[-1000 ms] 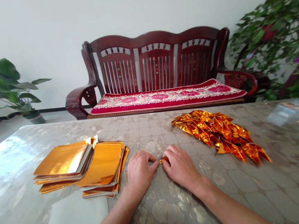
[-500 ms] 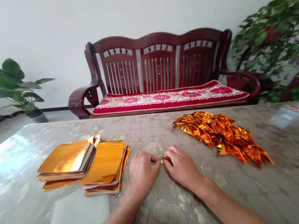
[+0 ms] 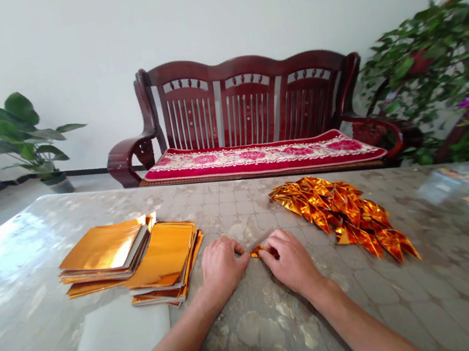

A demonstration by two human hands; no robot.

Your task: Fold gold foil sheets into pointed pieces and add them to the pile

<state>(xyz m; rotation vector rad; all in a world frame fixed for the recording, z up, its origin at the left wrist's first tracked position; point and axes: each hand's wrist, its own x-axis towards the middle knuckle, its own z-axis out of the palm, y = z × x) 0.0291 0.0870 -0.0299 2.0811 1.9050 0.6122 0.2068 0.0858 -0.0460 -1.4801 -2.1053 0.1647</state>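
Item under inspection: a narrow foil strip (image 3: pixel 260 241), held at the middle of the desk (image 3: pixel 31 235), its pale reverse showing along its length and its gold face showing in a small folded end. The left hand (image 3: pixel 223 268) is curled nearly closed, with its fingers at the strip. The right hand (image 3: pixel 292 261) is likewise almost closed, its fingertips pinching the folded gold end. The desk has a glossy, transparent cover over a patterned, tile-like surface. To the left lie two stacks of square gold foil sheets (image 3: pixel 162 253), and nearer the person lies a pale sheet (image 3: pixel 115 348). To the right is a loose heap of pointed, folded gold foil pieces (image 3: pixel 341 214), just beside the right hand. A printed plastic packet (image 3: pixel 449 183) lies at the far right; its print is too blurred to read. Beyond the desk stands a dark red wooden slatted bench (image 3: pixel 244 101) with a red floral cushion (image 3: pixel 258 158).
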